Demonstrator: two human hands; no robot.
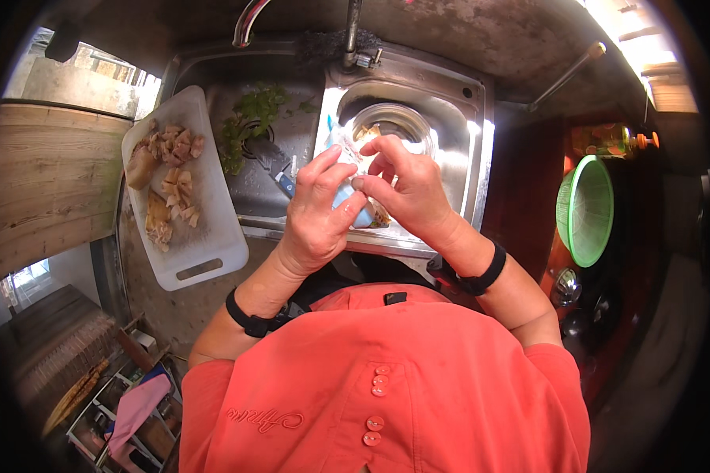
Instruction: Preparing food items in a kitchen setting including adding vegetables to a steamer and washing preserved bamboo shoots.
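Observation:
My left hand point(319, 213) holds a blue and white plastic packet point(361, 216) over the divider of a steel double sink point(479, 177). The thumb and index finger of my right hand point(405, 189) are at the packet's upper part; whether they grip its film cannot be told. Beyond my hands, a round clear bowl point(421, 123) stands in the right basin, with something pale brown partly showing. In the left basin lie green leaves point(261, 103) and a knife with a blue handle point(285, 184). Chopped meat point(180, 145) lies on a white cutting board point(213, 236) at the left.
The tap point(352, 35) rises behind the divider. At the right stand a green plastic colander point(589, 210) and a bottle with an orange cap point(603, 141). The cutting board overlaps the sink's left edge. A wooden panel point(47, 183) is at the far left.

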